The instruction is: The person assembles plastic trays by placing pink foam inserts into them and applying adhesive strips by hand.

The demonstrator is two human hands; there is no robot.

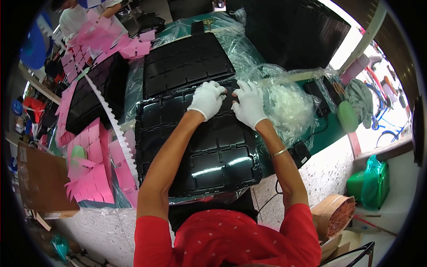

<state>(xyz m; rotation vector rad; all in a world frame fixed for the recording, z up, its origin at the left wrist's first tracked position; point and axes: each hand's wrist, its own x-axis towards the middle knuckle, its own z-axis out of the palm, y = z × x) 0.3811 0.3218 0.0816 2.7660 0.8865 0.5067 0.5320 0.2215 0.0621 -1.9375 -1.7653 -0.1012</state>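
Note:
A black plastic tray with moulded, ridged compartments lies in front of me, its glossy surface catching the light. Both my hands wear white gloves and are over its far part. My left hand rests there with fingers curled together; whatever they may hold is too small to make out. Close on its right, my right hand touches the tray near its far right corner, thumb and forefinger apart with nothing visible between them. Just beyond lies another black tray.
Clear plastic wrap with a bag of whitish pieces lies at right, near a green oval object. A white toothed strip, pink sheets and a black tray stack are at left. Across the table stands another person.

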